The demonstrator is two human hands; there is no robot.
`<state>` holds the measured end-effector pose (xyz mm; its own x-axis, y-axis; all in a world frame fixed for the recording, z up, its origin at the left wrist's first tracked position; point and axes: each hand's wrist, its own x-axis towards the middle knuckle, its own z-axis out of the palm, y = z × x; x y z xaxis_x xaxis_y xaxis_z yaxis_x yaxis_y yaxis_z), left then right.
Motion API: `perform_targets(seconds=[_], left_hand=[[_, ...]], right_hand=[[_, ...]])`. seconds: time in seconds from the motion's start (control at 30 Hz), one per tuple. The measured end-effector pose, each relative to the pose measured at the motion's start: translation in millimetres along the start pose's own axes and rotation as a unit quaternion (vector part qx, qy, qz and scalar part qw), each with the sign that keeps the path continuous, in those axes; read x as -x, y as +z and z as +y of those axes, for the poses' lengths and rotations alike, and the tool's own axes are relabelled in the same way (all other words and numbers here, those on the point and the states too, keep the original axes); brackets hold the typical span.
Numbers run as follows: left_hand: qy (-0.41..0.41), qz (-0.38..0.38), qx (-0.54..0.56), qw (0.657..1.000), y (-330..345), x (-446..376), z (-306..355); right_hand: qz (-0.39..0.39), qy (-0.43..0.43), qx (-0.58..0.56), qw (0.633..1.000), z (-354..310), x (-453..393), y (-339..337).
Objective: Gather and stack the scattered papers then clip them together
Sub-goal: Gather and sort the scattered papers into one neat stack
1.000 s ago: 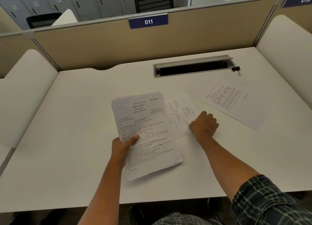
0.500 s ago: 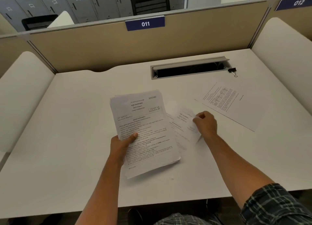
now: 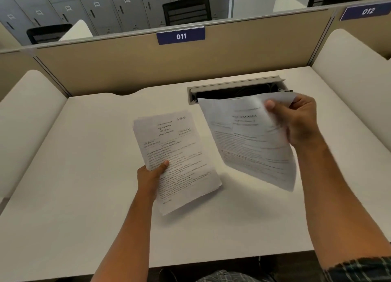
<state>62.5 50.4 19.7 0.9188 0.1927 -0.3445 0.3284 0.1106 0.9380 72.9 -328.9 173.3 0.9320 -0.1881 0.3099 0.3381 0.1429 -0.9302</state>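
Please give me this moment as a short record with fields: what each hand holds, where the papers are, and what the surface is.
left hand: grips the stack at its lower left edge, thumb on top
right hand: pinches a sheet at its upper right corner
stack: printed side up, low over the desk
sheet: lifted off the desk, blurred by motion, apart from the stack
desk: white, with a cable slot at the back
clip: not visible

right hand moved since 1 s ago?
Yes. The right hand went from flat on the desk up and back toward the cable slot, now holding a sheet.
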Motion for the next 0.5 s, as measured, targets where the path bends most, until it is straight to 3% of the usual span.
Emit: perform_targets(seconds=[0.07, 0.17, 0.3, 0.4, 0.5], left_hand=[[-0.002, -0.009, -0.002, 1.0, 0.8, -3.0, 1.7], [-0.005, -0.055, -0.032, 0.998, 5.7, -3.5, 4.5], [-0.01, -0.13, -0.069, 0.989, 21.7, 0.6, 11.0], [-0.017, -0.174, -0.114, 0.978, 34.5, 7.0, 18.4], [-0.038, -0.226, -0.059, 0.972, 38.2, 12.8, 21.5]], right_hand=[[-0.065, -0.002, -0.034, 0.997, -10.5, -4.8, -0.4], [-0.083, 0.056, -0.031, 0.994, -5.5, -15.6, 10.5], [-0.051, 0.14, 0.044, 0.988, 31.4, -22.4, 32.9], [0.021, 0.186, 0.152, 0.97, 65.9, -20.0, 45.6], [0.064, 0.19, 0.251, 0.947, 90.3, -15.4, 52.6]])
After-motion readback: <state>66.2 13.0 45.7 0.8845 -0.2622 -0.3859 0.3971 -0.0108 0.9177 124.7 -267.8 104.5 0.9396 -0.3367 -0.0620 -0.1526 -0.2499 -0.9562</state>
